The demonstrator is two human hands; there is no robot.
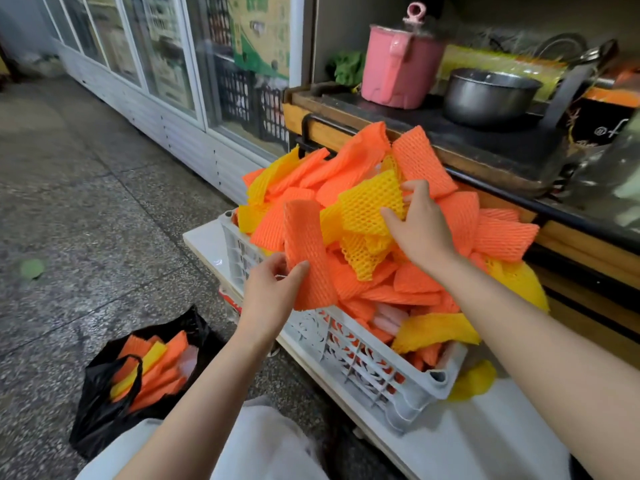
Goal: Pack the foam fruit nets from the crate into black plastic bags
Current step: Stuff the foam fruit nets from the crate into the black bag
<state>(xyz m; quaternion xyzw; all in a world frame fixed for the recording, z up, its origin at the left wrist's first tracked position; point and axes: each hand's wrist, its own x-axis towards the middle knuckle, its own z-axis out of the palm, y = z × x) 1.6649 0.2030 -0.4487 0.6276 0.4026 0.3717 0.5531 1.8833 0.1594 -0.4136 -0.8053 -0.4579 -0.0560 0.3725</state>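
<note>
Head view shows a crate [349,351] heaped with nets [349,164], left hand [270,292] pinching an orange net [306,244], right hand [419,226] gripping a yellow net [370,206] (bag [100,403] at 8 o'clock holds more).

Left forearm [214,382] and right forearm [519,327] bare; pale grey trousers [263,441] (loose, creased) over the lap.

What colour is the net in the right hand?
Yellow, seen in the head view: net, right hand.
</note>
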